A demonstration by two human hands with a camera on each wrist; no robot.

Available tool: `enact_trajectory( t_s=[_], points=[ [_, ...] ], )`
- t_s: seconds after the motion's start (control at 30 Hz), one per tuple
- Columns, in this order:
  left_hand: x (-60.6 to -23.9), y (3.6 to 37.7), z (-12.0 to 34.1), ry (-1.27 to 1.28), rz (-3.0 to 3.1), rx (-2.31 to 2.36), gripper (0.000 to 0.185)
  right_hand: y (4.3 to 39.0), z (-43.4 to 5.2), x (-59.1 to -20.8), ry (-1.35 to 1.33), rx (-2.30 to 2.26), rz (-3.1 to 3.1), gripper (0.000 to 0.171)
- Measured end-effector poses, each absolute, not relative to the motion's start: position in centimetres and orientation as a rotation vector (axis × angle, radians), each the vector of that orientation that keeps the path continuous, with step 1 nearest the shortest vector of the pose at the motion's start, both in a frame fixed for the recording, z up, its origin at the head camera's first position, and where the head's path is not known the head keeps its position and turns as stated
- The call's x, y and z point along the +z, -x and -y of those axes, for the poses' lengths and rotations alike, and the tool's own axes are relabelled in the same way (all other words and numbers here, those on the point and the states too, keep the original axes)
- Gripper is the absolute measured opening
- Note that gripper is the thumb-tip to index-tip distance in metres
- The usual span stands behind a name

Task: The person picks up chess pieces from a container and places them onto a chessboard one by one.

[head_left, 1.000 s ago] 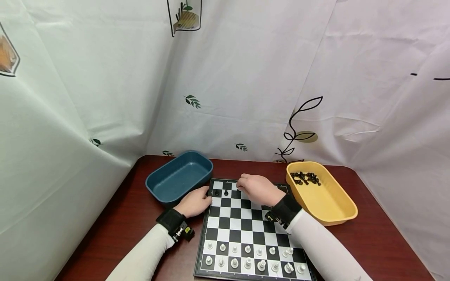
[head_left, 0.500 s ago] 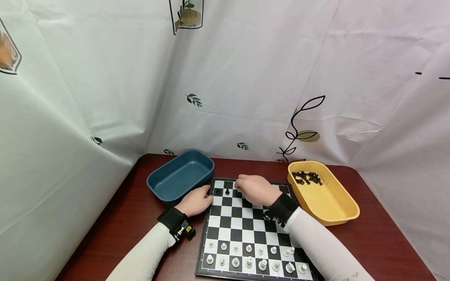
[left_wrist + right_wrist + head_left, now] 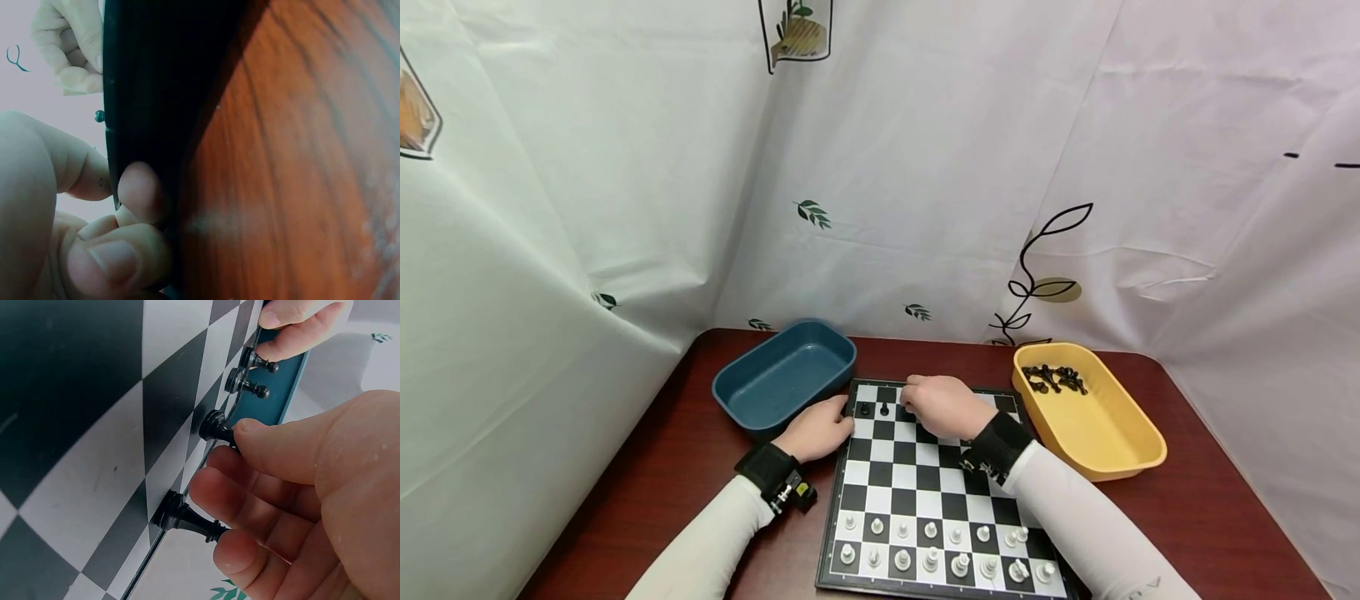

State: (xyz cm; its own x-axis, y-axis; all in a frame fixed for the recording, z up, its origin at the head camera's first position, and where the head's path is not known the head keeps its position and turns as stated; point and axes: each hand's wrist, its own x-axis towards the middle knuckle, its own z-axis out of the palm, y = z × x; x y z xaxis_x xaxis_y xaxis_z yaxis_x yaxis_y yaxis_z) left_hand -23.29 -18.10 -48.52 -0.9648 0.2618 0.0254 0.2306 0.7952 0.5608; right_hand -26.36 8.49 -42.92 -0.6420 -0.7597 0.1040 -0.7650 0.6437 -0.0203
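A white, leaf-printed fabric backdrop (image 3: 925,167) hangs behind a dark red wooden table (image 3: 1210,517). On the table lies a black-and-white chessboard (image 3: 904,477), with a yellow tray (image 3: 1097,425) beyond its far right corner and a blue tray (image 3: 782,371) at its far left. The right hand (image 3: 947,406) reaches over the board's far side, thumb and fingertips pinching a black chess piece (image 3: 215,427) whose base is at a dark square; its top is hidden. The left hand (image 3: 816,432) grips the board's left edge, fingers curled around it, near the blue tray. White chess pieces (image 3: 960,565) stand in two rows along the near edge, and a heap of black chessmen (image 3: 1055,379) lies in the yellow tray's far end. A taller black piece (image 3: 187,517) stands upright beside the right hand's lower fingers; whether they touch, I cannot tell. Smallest are two black pawns (image 3: 248,385), upright near the left hand.
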Motion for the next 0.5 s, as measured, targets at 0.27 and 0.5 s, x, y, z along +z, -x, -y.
enact_trajectory(
  t_s=[0.27,0.5],
  points=[
    [-48.73,23.5,18.12,-0.401,-2.927,0.903,0.041,26.44,-8.54,-43.1,-1.317,0.104,2.728,0.006],
    [-48.77,23.44,18.1,-0.402,-2.926,0.899,0.04,26.27,-8.29,-42.95,-1.303,0.105,2.756,0.006]
  ],
)
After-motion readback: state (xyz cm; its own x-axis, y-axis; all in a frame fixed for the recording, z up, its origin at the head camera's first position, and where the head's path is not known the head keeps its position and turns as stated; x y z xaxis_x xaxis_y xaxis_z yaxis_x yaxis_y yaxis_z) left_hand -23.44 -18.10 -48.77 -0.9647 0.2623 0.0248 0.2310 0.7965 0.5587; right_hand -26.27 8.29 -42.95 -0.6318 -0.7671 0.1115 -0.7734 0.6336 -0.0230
